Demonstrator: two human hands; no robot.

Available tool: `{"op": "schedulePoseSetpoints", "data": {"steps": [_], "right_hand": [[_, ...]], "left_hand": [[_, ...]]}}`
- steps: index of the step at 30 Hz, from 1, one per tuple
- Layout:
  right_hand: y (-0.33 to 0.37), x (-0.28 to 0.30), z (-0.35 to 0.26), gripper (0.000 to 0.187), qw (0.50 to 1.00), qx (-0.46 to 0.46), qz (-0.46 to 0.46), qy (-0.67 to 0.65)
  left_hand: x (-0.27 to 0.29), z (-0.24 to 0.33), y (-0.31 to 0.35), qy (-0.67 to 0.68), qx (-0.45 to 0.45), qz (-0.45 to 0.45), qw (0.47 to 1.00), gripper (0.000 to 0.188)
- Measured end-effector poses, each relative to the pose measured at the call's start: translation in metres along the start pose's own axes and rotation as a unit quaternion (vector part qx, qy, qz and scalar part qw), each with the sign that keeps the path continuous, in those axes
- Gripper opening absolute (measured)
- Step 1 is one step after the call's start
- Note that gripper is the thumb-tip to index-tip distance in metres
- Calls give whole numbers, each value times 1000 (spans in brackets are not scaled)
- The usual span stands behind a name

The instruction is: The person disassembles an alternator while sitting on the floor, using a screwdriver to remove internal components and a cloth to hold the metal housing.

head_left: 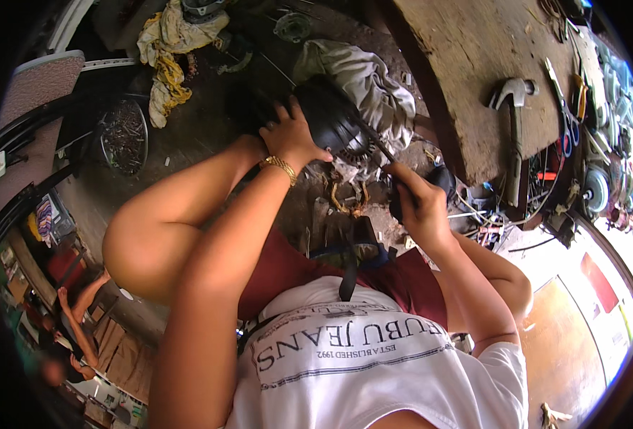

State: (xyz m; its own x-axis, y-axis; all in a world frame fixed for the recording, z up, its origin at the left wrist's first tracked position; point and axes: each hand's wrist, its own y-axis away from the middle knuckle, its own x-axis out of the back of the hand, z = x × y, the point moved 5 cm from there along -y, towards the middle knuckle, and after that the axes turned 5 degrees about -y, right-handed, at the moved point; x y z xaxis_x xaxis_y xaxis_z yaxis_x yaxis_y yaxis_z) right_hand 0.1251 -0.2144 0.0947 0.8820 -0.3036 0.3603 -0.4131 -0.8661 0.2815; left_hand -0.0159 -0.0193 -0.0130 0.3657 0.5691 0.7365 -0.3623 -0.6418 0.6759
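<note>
Rounded housing [323,118], upper middle of the frame: glossy black, ribbed, with a pale toothed edge
Slim tool [383,148], right of centre: dark shaft, black handle
Bracelet [280,169]: gold, linked pattern
Shirt [373,379], lower middle: white, with dark lettering and a dark band
Shorts [280,275]: plain maroon
Crumpled cloth [377,82], upper middle: greyish white
Rag [166,68], upper left: yellow and cream, darkly stained
Table [473,64], upper right: brown, mottled with darker marks
Hammer [516,132]: silver-grey head, brown handle
Scissors [568,136]: blue handles
Board [559,343], lower right: tan
</note>
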Motion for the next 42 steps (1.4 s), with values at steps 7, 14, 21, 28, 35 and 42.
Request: {"op": "schedulePoseSetpoints", "data": {"steps": [7, 14, 21, 28, 35, 42], "right_hand": [[-85, -67, 29, 43, 997, 59, 48, -29], [17, 11, -7, 39, 999, -15, -6, -38], [-72, -62, 41, 33, 997, 57, 51, -30], [21, 7, -5, 34, 999, -26, -10, -33], [-71, -70, 37, 38, 996, 77, 47, 5], [17, 11, 7, 38, 1000, 24, -15, -5]], "left_hand": [[3, 5, 8, -29, -9, -42, 999, 146], [-4, -2, 7, -8, 10, -22, 1000, 146], [4, 2, -5, -22, -3, -25, 999, 146], [-5, -6, 3, -2, 11, -12, 1000, 144], [6, 5, -2, -11, -2, -17, 1000, 143], [2, -3, 6, -14, 19, -23, 999, 145]]}}
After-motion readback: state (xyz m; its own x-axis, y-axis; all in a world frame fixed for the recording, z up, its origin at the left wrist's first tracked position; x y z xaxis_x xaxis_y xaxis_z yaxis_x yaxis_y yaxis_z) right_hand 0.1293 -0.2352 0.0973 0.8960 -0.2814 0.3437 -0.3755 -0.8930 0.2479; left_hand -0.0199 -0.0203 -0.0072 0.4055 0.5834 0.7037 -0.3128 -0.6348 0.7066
